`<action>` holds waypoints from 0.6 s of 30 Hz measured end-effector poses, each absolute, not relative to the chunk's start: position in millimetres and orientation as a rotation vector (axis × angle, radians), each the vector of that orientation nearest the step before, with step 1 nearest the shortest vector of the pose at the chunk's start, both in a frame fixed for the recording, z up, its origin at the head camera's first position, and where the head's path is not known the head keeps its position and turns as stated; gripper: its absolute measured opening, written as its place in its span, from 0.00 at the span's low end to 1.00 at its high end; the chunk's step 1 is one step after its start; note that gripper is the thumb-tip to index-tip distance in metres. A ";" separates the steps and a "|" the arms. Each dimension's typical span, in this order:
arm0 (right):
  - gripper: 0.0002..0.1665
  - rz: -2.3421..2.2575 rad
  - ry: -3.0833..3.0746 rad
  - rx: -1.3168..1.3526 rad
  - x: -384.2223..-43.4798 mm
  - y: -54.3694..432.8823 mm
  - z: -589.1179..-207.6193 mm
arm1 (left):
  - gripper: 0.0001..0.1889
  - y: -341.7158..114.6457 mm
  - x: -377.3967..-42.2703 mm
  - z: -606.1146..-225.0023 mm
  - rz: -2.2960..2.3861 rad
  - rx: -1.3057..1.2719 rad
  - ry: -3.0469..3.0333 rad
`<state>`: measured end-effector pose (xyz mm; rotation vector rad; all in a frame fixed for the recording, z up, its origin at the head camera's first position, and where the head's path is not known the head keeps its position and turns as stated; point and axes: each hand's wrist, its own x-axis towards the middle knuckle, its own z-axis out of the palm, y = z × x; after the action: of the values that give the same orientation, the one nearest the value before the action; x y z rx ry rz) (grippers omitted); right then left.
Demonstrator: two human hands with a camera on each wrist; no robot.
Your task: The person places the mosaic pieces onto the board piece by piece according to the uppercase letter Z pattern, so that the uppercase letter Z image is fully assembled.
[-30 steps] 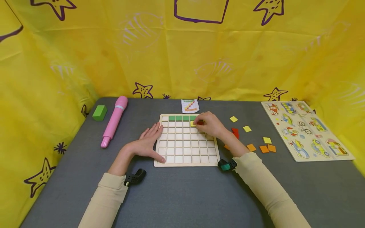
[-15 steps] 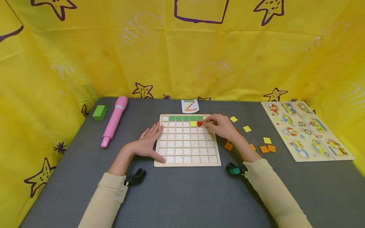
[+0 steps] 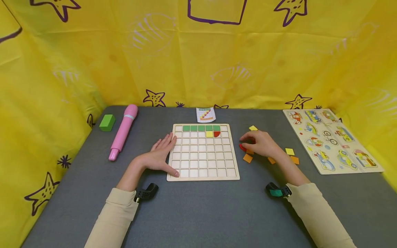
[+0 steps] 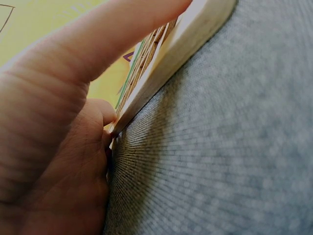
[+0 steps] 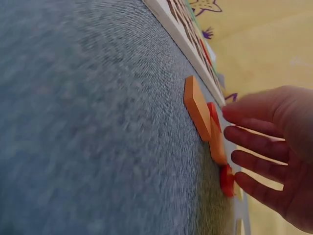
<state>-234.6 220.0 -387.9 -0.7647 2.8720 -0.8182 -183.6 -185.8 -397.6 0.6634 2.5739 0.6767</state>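
A wooden grid board (image 3: 203, 178) lies on the grey table. My left hand (image 3: 159, 156) rests along its left edge, fingers spread and thumb on the near corner. Several green tiles (image 3: 201, 128) line the top row; below them sit a yellow tile (image 3: 209, 134) and a red rounded piece (image 3: 216, 134). Right of the board, my right hand (image 3: 262, 143) hovers over loose pieces, fingers slightly bent with nothing visible between them. A red piece (image 3: 242, 147) lies by its fingertips, near an orange tile (image 3: 247, 158). The right wrist view shows the orange tile (image 5: 198, 110) edge-on.
Behind the board is a small pattern card (image 3: 206, 115). A pink toy microphone (image 3: 123, 132) and a green block (image 3: 107, 123) lie on the left. A picture puzzle board (image 3: 333, 141) lies at the right, with a yellow tile (image 3: 289, 151) nearer. Yellow cloth (image 3: 198, 69) hangs behind.
My right hand has let go of the red piece in the second row and moved right to the loose pieces. The left hand stays on the board edge.
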 end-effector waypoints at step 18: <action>0.16 -0.850 2.880 -0.857 -224.7 222.6 -394.1 | 0.72 -186.3 -183.8 -399.2 0.672 0.671 2.582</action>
<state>-224.7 222.6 -394.1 -0.8567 2.8800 -0.8504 -183.8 -186.3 -399.2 0.6705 2.5821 0.6716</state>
